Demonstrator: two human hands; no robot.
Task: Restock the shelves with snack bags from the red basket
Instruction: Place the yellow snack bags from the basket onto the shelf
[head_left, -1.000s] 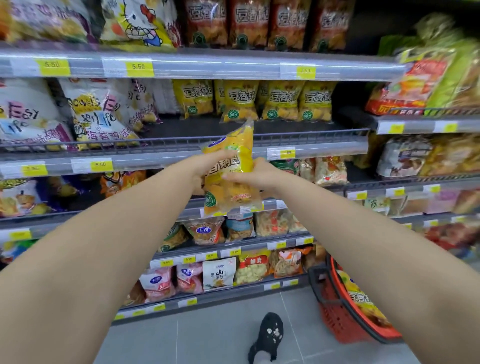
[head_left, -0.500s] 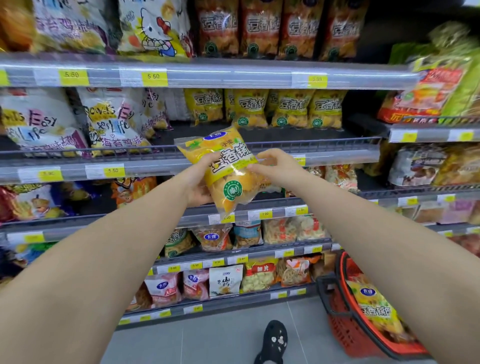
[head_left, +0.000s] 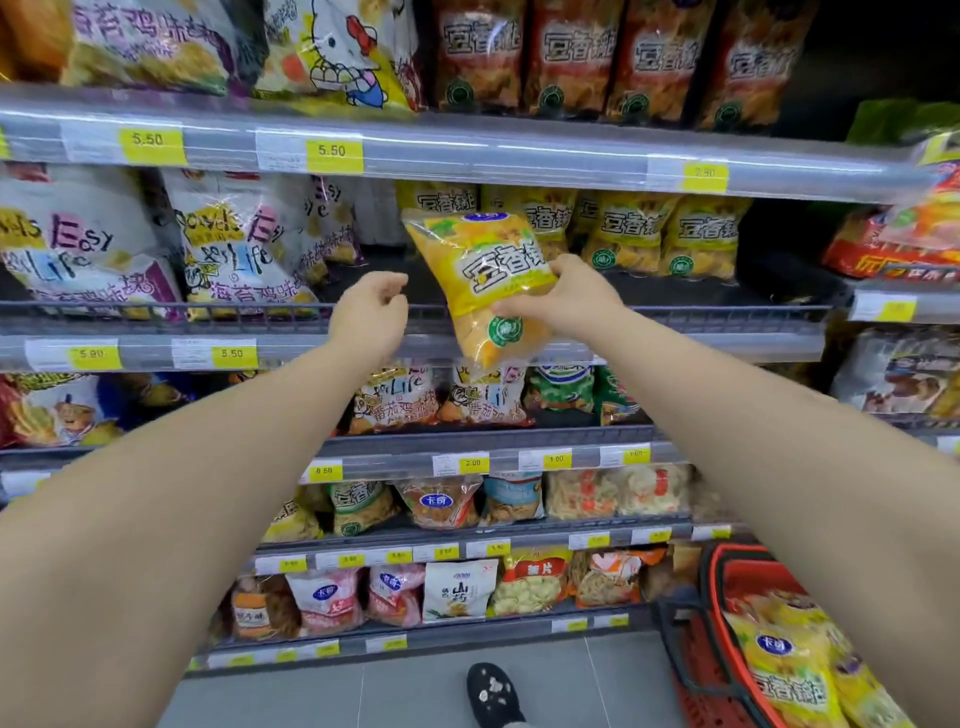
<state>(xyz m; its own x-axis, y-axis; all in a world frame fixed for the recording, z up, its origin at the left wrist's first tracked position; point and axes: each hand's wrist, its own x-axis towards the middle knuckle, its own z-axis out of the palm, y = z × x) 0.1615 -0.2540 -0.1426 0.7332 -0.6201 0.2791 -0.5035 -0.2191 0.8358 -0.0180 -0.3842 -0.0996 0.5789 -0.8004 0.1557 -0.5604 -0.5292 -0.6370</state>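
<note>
My right hand (head_left: 566, 299) grips a yellow snack bag (head_left: 485, 275) by its right side, holding it tilted in front of the second shelf (head_left: 675, 317). Behind it stands a row of matching yellow bags (head_left: 649, 236). My left hand (head_left: 371, 312) hovers just left of the bag, fingers loosely curled, holding nothing. The red basket (head_left: 727, 613) sits on the floor at lower right with more yellow bags (head_left: 789, 670) inside.
White snack bags (head_left: 228, 244) fill the second shelf's left part, with a dark gap beside them. Red-brown bags (head_left: 571, 57) stand on the top shelf. Lower shelves hold assorted packets (head_left: 457, 590). A black shoe (head_left: 493, 693) is on the grey floor.
The bag has risen to the second shelf's height. My left hand has let go of it and drawn slightly left; my right hand alone holds it now.
</note>
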